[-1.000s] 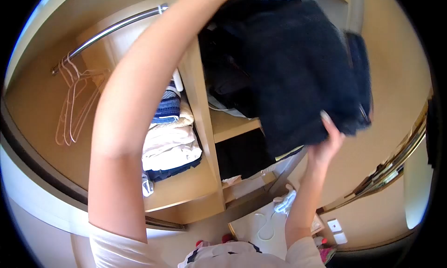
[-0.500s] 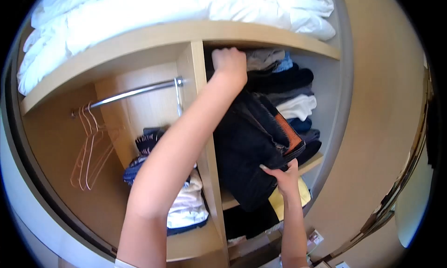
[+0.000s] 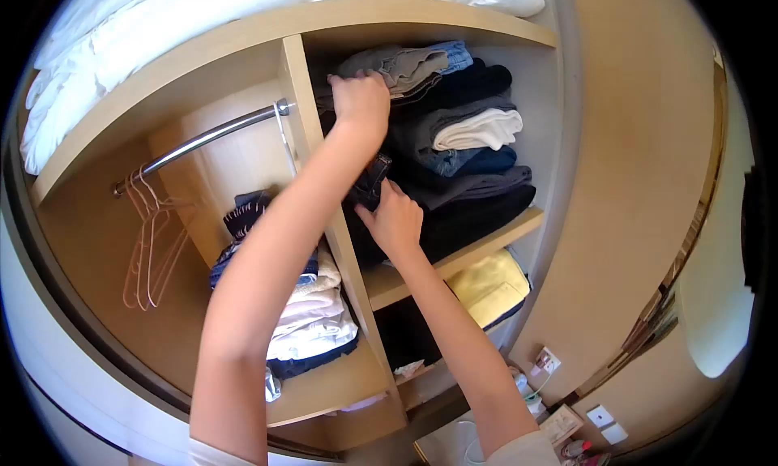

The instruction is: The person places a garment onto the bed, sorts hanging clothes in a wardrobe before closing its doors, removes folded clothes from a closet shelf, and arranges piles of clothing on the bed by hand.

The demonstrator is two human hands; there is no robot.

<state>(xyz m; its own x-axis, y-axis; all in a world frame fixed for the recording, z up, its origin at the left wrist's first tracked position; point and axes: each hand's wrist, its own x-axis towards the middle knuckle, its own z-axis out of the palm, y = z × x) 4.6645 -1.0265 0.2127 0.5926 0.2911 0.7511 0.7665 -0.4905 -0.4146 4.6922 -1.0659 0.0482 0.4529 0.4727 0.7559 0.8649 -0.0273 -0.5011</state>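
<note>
Inside the right compartment, my left hand point(image 3: 361, 101) reaches to the upper left, its fingers curled at the grey-brown folded trousers point(image 3: 401, 67); what its fingertips hold, if anything, is hidden. Lower down, my right hand point(image 3: 395, 220) pinches the edge of dark jeans point(image 3: 370, 182) beside the wooden divider. To the right is a stack of folded clothes, with a white garment point(image 3: 482, 130) between dark ones and black clothing point(image 3: 478, 220) at the bottom.
Pink wire hangers point(image 3: 150, 247) hang from a metal rail point(image 3: 215, 134) at the left. Beneath them are folded light clothes point(image 3: 312, 328). White bedding point(image 3: 203, 24) lies on the top shelf. A yellow folded item point(image 3: 490, 286) sits on the lower right shelf.
The dark jeans have moved left and deeper into the right compartment, with my right hand following. My left hand has shifted slightly left. More of the folded stack shows.
</note>
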